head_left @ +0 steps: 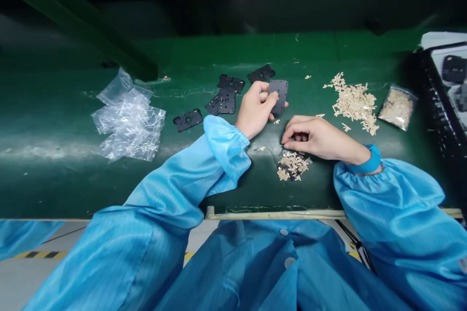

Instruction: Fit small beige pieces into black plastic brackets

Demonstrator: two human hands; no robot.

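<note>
My left hand (255, 109) grips a dark grey perforated plate (279, 97) by its edge, holding it up off the green work surface (204, 180). Several similar black plates (226, 95) lie just beyond that hand, and one more (188, 120) sits further left. My right hand (315, 138) rests with curled, pinched fingers just above a small heap of beige pieces (293, 166). Whether those fingertips hold a piece is hidden. A larger spread of the same beige pieces (353, 104) lies to the right of both hands.
A crumpled clear plastic bag (127, 121) lies at the left. A small bag of beige pieces (397, 108) sits at the right, beside a black tray (425, 87) holding dark parts. A pale strip (277, 214) runs along the bench's near edge. My blue sleeves cover the foreground.
</note>
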